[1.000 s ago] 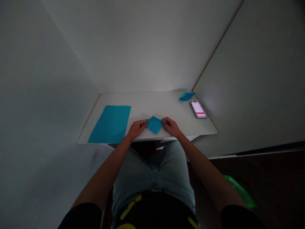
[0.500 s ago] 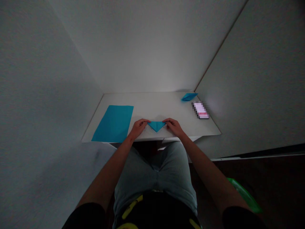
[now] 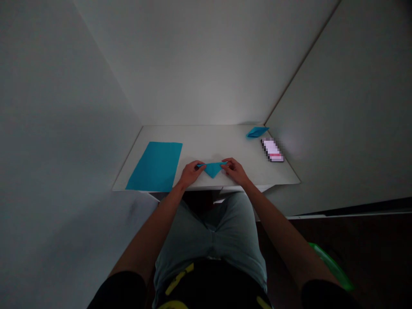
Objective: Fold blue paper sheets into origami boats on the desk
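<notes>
Head view: my left hand (image 3: 192, 174) and right hand (image 3: 235, 171) pinch folded blue paper (image 3: 212, 169) at its corners; slack fingers risk slippage.

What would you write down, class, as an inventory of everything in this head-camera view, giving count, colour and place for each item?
folded blue paper: one, teal-blue, triangular, near the table's front edge
blue paper sheet: one, teal-blue, flat, left side of the table
small folded blue paper: one, teal-blue, far right corner of the table
phone-shaped object: one, pixelated white and pink, right side of the table
table: one, white, set in a corner
walls: pale grey, around the table
green object: one, bright green, low at right, below the table
trousers: one pair, grey-green, on the person's legs
left hand: one, pinching the folded paper's left tip
right hand: one, pinching its right tip
</notes>
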{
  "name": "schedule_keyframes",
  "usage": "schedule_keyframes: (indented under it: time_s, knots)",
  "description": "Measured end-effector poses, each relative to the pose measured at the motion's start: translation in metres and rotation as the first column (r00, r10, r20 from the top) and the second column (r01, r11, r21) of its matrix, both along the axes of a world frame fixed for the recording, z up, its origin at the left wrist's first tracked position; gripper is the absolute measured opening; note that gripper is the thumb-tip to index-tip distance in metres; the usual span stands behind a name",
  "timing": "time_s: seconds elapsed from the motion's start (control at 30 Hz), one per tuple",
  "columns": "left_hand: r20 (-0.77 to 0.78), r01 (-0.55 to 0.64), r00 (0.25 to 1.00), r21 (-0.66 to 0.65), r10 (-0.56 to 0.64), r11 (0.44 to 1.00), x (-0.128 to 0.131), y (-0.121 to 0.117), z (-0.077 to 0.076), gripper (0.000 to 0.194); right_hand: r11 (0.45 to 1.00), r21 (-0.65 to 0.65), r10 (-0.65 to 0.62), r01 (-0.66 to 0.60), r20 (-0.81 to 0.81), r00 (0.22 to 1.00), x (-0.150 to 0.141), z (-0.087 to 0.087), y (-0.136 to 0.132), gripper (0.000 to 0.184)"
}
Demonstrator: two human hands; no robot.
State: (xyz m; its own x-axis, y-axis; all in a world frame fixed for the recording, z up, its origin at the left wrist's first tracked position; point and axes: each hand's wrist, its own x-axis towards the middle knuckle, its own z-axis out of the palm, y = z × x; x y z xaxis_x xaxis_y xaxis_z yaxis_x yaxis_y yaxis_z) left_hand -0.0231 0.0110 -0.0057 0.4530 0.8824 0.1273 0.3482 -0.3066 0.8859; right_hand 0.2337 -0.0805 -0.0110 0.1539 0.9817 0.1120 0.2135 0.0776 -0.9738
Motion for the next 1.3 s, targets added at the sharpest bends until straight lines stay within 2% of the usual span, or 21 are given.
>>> schedule_keyframes:
  time_s: [0.1,0.17,0.23,0.3,0.37,0.47,0.63,0.83,0.97,1.1,1.23,1.3]
  knots:
    - [0.08,-0.145,0.986,-0.012,0.145,0.989,0.007,-0.004,-0.002,0.023,1.0,0.014,-0.027,0.026,0.044,0.999,-0.002,0.0,0.003,0.058]
    - [0.131,-0.166,0.978,-0.01,0.166,0.986,0.012,-0.009,-0.003,0.02,0.999,0.023,-0.045,0.043,0.11,0.993,-0.005,0.001,0.003,0.055]
    - [0.154,-0.078,0.985,0.015,0.074,0.997,0.017,-0.015,-0.003,0.014,0.999,0.015,-0.053,0.051,0.19,0.98,-0.008,0.002,0.002,0.05]
    - [0.101,0.049,0.993,0.069,-0.056,0.996,0.021,-0.02,-0.001,0.011,0.998,-0.021,-0.045,0.053,0.287,0.957,-0.012,0.005,0.0,0.047]
    - [0.0,0.156,0.988,0.141,-0.157,0.978,0.023,-0.023,0.003,0.013,0.996,-0.057,-0.04,0.066,0.377,0.925,-0.015,0.007,-0.002,0.045]
    - [-0.085,0.256,0.966,0.214,-0.243,0.943,0.022,-0.025,0.01,0.014,0.995,-0.072,-0.036,0.075,0.437,0.899,-0.017,0.009,-0.004,0.044]
    - [-0.107,0.29,0.956,0.18,-0.274,0.94,0.022,-0.024,0.016,0.015,0.997,-0.058,-0.016,0.046,0.433,0.901,-0.018,0.01,-0.006,0.041]
    - [-0.019,0.256,0.967,0.129,-0.256,0.958,0.021,-0.021,0.01,0.013,0.998,-0.06,-0.001,0.03,0.446,0.895,-0.02,0.012,-0.006,0.04]
    - [0.039,0.216,0.976,0.019,-0.217,0.976,0.019,-0.017,0.006,0.038,0.997,-0.065,-0.002,0.036,0.458,0.889,-0.02,0.012,-0.005,0.037]
    - [0.109,0.25,0.964,-0.049,-0.244,0.967,0.019,-0.013,0.004,0.056,0.998,-0.052,-0.007,0.034,0.456,0.89,-0.019,0.011,-0.004,0.034]
    - [0.124,0.208,0.97,0.01,-0.207,0.978,0.021,-0.01,0.002,0.067,0.998,-0.039,-0.03,0.055,0.465,0.885,-0.02,0.01,-0.005,0.029]
    - [0.122,0.195,0.972,0.063,-0.201,0.979,0.021,-0.009,0.001,0.071,0.997,-0.035,-0.045,0.069,0.459,0.887,-0.02,0.01,-0.005,0.035]
